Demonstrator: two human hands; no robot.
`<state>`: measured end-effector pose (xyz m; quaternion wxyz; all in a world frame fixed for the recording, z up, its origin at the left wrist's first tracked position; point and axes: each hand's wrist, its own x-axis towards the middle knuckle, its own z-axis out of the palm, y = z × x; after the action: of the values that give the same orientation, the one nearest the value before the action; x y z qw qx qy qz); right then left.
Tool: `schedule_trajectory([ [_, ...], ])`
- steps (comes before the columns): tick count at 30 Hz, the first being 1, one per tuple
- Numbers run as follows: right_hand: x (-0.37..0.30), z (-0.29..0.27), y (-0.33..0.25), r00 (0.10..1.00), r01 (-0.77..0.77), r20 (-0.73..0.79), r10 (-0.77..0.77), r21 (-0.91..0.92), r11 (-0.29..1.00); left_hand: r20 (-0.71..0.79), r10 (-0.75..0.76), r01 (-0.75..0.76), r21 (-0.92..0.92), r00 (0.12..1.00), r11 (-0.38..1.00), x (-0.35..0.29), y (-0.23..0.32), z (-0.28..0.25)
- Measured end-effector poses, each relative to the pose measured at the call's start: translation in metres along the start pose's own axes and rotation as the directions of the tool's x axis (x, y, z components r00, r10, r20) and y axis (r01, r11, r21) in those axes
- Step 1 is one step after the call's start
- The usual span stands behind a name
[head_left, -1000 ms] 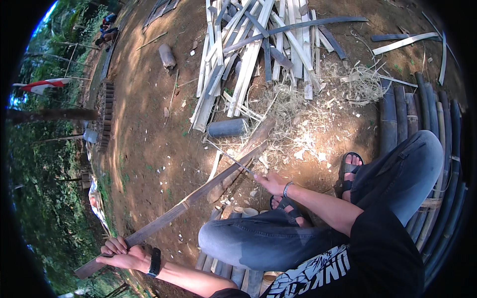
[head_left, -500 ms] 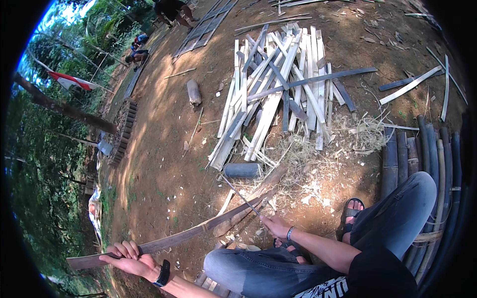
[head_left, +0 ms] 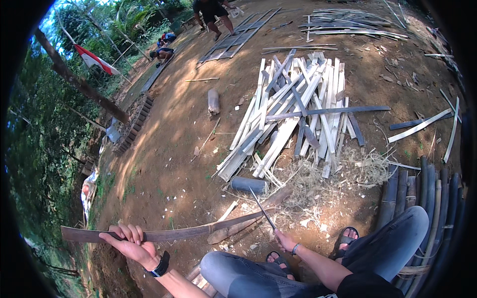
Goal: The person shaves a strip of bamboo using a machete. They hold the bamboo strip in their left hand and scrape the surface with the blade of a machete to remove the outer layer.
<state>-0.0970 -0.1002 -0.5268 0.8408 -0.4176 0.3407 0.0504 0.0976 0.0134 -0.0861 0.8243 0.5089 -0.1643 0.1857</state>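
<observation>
Left hand (head_left: 130,247) grips a bamboo strip (head_left: 184,234), its length running rightward toward the knife (head_left: 261,206) clasped in the right hand (head_left: 285,241)

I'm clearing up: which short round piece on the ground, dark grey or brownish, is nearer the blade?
The dark grey piece; the blade points toward it, while the brownish piece lies farther off, leftward.

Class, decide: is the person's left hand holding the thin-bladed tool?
No, the left hand grips the long brown strip, while the thin-bladed tool is in the right hand.

Slat (head_left: 184,235) left, knife (head_left: 263,207) right, strip pile (head_left: 318,112) ahead
</observation>
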Motion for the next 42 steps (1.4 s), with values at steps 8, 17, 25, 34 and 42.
schedule_trajectory([
  [8,-0.027,0.007,0.003,0.998,-0.005,0.062,0.010,-0.078,0.997,0.040,-0.002,0.001,0.019,0.999,1.000,-0.009,0.003,-0.035],
  [17,-0.052,0.012,-0.030,0.996,-0.016,-0.093,-0.007,-0.239,0.971,0.076,0.022,-0.022,-0.004,0.997,1.000,-0.031,0.030,-0.005],
  [25,-0.108,0.001,-0.042,0.972,0.168,-0.097,-0.216,-0.357,0.919,0.269,-0.024,0.042,-0.063,0.963,0.997,-0.074,0.041,0.034],
  [34,-0.129,0.015,-0.040,0.965,0.184,-0.123,-0.232,-0.315,0.931,0.312,-0.024,0.041,-0.048,0.950,0.998,-0.057,0.025,0.033],
  [42,-0.105,-0.007,-0.018,0.961,-0.087,-0.268,0.068,-0.057,0.995,0.280,-0.016,0.035,-0.063,0.960,0.997,-0.028,0.010,-0.002],
])
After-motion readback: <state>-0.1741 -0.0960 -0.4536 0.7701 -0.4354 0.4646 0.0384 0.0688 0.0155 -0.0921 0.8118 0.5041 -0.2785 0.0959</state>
